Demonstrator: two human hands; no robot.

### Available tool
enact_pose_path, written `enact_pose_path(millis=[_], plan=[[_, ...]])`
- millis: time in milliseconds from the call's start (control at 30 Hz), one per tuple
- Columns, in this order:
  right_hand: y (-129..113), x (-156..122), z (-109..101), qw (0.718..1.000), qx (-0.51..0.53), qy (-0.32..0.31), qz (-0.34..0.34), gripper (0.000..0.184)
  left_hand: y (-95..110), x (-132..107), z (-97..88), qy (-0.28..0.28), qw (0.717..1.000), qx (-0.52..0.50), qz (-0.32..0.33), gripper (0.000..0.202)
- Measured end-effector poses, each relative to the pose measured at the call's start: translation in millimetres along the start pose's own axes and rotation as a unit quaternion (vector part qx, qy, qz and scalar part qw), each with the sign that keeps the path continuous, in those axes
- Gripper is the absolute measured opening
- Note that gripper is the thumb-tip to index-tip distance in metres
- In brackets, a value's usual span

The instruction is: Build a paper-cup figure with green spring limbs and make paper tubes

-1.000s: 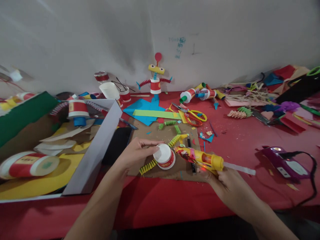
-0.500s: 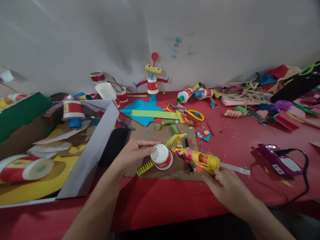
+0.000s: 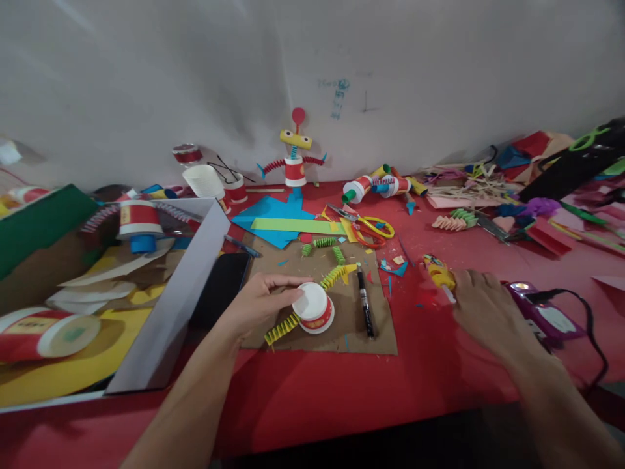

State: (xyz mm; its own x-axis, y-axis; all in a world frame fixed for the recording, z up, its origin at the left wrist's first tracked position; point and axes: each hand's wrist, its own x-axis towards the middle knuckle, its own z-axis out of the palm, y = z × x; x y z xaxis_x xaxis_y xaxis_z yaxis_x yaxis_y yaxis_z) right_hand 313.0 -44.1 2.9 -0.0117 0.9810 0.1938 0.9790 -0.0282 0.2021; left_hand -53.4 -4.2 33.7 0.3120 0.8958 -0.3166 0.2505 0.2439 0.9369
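Swung out to the right, my right hand (image 3: 483,309) lies over the glue gun (image 3: 439,272) on the bench (image 3: 317,391), grip unclear, nozzle pointing away from me, well apart from the cup (image 3: 312,306) my left hand (image 3: 258,303) pinches sideways on the cardboard (image 3: 381,332).

Bare left hand (image 3: 258,301), bare right hand (image 3: 484,311) (forearms uncovered too).

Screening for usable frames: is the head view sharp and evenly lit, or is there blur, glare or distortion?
Head view: soft, even light with faint shadows; the left hand and paper cup are sharp; the right hand and glue gun are smeared by motion; the red table bows along its front edge from the wide lens; a small glare spot sits on the purple device.
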Motion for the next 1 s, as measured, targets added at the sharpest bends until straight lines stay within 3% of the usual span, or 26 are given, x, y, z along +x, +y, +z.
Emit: enact_pose_path(millis=[133,267,333,367,433,467,633,833,1000], plan=[[11.0,7.0,14.6,0.999,-0.028,-0.034,0.018,0.032,1.1,0.1,0.6,0.003,1.0,-0.004,0.002,0.036],[-20.5,2.0,-11.4,0.995,0.097,0.031,0.007,0.056,2.0,1.1,3.2,0.006,1.0,-0.01,-0.004,0.036],[-50.9,1.4,-35.5,0.956,0.277,0.052,-0.08,0.051,2.7,1.4,5.6,0.012,1.0,-0.018,-0.006,0.035],[-67.0,2.9,-46.8,0.921,0.371,0.026,-0.119,0.042,2.9,1.5,6.9,0.014,1.0,-0.022,-0.006,0.035],[-96.1,9.8,-63.1,0.849,0.502,-0.087,-0.14,0.03,2.6,1.7,8.9,0.016,1.0,-0.027,-0.003,0.034],[-107.4,14.6,-66.9,0.832,0.528,-0.105,-0.135,0.027,1.9,1.9,9.7,0.017,0.999,-0.029,-0.002,0.035],[-128.3,33.1,-54.6,0.863,0.494,-0.047,-0.095,0.024,-5.0,5.1,10.7,0.008,1.0,-0.029,-0.001,0.039],[-130.3,27.0,-43.4,0.825,0.556,-0.062,-0.077,0.025,-5.9,7.0,11.1,0.023,1.0,-0.018,-0.002,0.036],[-134.3,24.0,-42.4,0.813,0.573,-0.052,-0.09,0.026,-2.4,6.0,11.0,0.021,1.0,-0.006,-0.004,0.036]])
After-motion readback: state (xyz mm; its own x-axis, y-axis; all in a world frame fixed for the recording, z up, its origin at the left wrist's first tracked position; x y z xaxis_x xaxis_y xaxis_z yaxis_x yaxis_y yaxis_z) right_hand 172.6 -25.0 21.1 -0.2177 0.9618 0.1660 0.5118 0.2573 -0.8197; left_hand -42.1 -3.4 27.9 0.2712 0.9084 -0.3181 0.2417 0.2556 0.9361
